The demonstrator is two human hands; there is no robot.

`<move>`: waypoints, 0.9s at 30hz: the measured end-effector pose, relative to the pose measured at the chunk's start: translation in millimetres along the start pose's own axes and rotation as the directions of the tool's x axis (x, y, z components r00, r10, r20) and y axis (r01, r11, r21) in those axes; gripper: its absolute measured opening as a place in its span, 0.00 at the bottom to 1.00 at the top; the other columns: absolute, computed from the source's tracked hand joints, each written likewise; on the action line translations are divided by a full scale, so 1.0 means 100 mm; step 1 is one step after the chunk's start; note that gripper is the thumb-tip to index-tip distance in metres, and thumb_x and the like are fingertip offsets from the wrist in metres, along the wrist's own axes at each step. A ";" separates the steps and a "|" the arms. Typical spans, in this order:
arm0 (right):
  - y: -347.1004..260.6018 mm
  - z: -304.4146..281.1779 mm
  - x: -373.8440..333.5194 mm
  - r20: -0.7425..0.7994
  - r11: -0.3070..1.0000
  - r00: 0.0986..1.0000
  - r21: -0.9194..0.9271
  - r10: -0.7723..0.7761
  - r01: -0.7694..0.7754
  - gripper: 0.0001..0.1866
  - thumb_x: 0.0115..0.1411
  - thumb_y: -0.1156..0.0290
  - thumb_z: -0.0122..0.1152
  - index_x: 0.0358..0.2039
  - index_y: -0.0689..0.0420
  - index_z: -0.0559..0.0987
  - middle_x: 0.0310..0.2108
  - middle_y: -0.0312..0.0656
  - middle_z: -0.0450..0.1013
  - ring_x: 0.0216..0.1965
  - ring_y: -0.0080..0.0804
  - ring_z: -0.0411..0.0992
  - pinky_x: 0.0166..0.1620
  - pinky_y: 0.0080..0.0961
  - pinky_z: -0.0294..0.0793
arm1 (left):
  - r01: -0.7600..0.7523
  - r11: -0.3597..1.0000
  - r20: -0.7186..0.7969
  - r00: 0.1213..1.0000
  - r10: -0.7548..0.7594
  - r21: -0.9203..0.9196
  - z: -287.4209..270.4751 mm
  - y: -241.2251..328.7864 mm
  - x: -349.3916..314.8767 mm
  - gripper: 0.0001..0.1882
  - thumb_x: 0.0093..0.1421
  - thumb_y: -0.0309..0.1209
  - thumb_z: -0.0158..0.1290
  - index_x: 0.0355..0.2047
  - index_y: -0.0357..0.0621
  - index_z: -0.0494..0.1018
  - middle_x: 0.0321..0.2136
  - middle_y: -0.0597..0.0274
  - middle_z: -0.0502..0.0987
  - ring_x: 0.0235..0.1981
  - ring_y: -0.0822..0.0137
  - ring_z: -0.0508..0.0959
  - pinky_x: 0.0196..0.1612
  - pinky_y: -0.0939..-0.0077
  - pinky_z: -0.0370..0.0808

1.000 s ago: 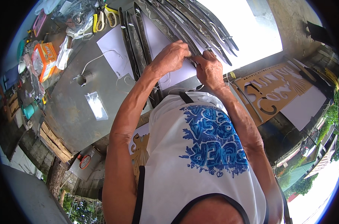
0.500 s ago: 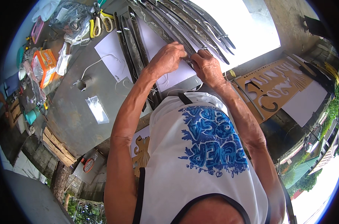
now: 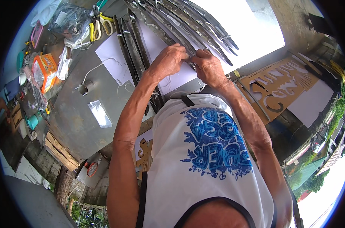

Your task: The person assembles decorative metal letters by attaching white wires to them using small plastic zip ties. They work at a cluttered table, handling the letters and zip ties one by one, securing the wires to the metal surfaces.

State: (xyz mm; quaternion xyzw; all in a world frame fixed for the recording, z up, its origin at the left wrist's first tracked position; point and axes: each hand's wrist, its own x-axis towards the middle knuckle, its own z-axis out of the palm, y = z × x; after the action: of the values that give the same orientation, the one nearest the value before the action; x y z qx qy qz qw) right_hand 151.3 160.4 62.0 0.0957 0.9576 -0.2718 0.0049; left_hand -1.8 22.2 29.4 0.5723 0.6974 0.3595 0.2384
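Observation:
My left hand (image 3: 168,61) and my right hand (image 3: 209,68) meet at the near end of a long dark strip (image 3: 182,40) fitted with thin pale wires and small white pieces. Fingers of both hands are pinched close together, and what lies between the fingertips is too small to make out. Several similar strips (image 3: 199,32) fan out beyond my hands. To the left of my left hand lie more dark strips (image 3: 129,49), with loose wire ends near my waist. White sheets (image 3: 111,53) lie under the strips.
On the grey metal table (image 3: 70,121) are a wire by a round hole (image 3: 83,89) and a clear plastic packet (image 3: 100,114). Yellow-handled scissors (image 3: 106,24), an orange box (image 3: 46,72) and plastic bags (image 3: 68,22) crowd the far left. A brown cut-out board (image 3: 275,89) lies at right.
My hands stay at the same strip end, with the right fingers shifted slightly toward the left hand. The view has moved a little; the strips look otherwise unchanged.

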 end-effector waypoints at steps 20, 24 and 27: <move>-0.10 0.09 0.09 -0.151 0.992 0.988 -0.116 0.041 -0.059 0.11 0.49 0.78 0.65 0.35 0.59 0.75 0.32 0.47 0.75 0.37 0.48 0.78 0.39 0.42 0.80 | -0.076 0.994 -0.009 0.997 0.076 -0.077 -0.04 0.00 0.01 0.11 0.49 0.15 0.60 0.32 0.40 0.85 0.32 0.59 0.83 0.38 0.56 0.80 0.46 0.63 0.78; -0.01 0.05 0.09 -0.121 0.994 0.992 -0.093 0.043 -0.055 0.11 0.49 0.78 0.65 0.34 0.59 0.76 0.31 0.48 0.75 0.36 0.49 0.78 0.39 0.42 0.80 | -0.015 0.998 0.022 1.000 0.016 -0.056 -0.05 0.04 0.01 0.09 0.50 0.16 0.60 0.32 0.38 0.84 0.32 0.58 0.83 0.39 0.56 0.80 0.46 0.62 0.78; -0.03 0.01 0.09 -0.125 0.997 0.992 -0.062 0.030 -0.038 0.09 0.49 0.79 0.65 0.32 0.59 0.76 0.31 0.48 0.75 0.36 0.50 0.78 0.39 0.41 0.80 | 0.002 0.996 0.011 1.000 -0.001 -0.085 -0.04 0.04 -0.01 0.09 0.51 0.17 0.60 0.33 0.38 0.83 0.32 0.58 0.83 0.39 0.56 0.80 0.46 0.62 0.78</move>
State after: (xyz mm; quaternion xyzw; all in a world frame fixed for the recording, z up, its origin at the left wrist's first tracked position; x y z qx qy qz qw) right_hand 141.6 158.6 62.1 0.1287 0.9625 -0.2342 -0.0468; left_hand -2.0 21.1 35.1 0.5630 0.6806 0.3856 0.2666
